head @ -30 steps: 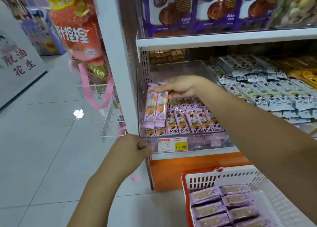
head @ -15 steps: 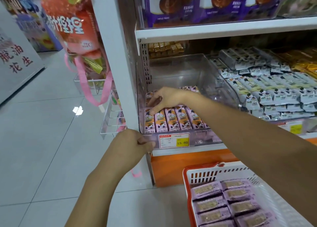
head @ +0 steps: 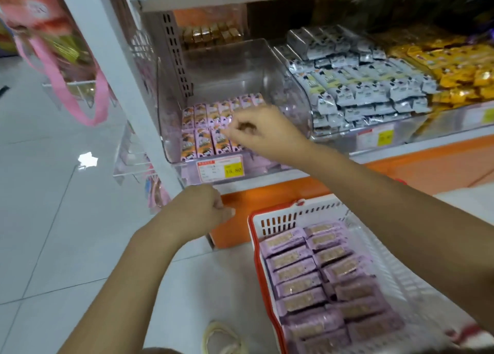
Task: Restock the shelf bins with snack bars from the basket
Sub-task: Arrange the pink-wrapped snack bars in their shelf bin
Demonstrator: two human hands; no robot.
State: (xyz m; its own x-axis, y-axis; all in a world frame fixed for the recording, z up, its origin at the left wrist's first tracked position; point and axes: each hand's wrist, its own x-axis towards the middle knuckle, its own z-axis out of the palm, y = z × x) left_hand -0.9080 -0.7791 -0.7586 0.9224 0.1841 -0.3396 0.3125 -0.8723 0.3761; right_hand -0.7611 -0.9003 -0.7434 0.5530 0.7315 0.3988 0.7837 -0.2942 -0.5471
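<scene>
A clear shelf bin (head: 240, 67) holds two rows of pink-and-orange snack bars (head: 203, 129) standing at its front. My right hand (head: 256, 131) hovers over those bars with loosely curled fingers, its fingertips at the front row and no bar in its grasp. My left hand (head: 205, 206) is curled into a fist below the bin's front edge, holding nothing. On the floor at lower right stands a white basket with a red rim (head: 251, 220), packed with purple-wrapped snack bars (head: 294, 270); my right forearm crosses above it.
A price tag (head: 220, 169) sits on the bin's front. Bins of grey-white packets (head: 361, 86) and yellow packets (head: 454, 67) lie to the right. A pink-strapped bag (head: 53, 59) hangs at the left. A rubber band (head: 222, 337) lies on the floor tiles.
My right hand set the two bars down in the bin and has lifted off them, fingers curling. My left hand let go of the bin's front corner and dropped below it.
</scene>
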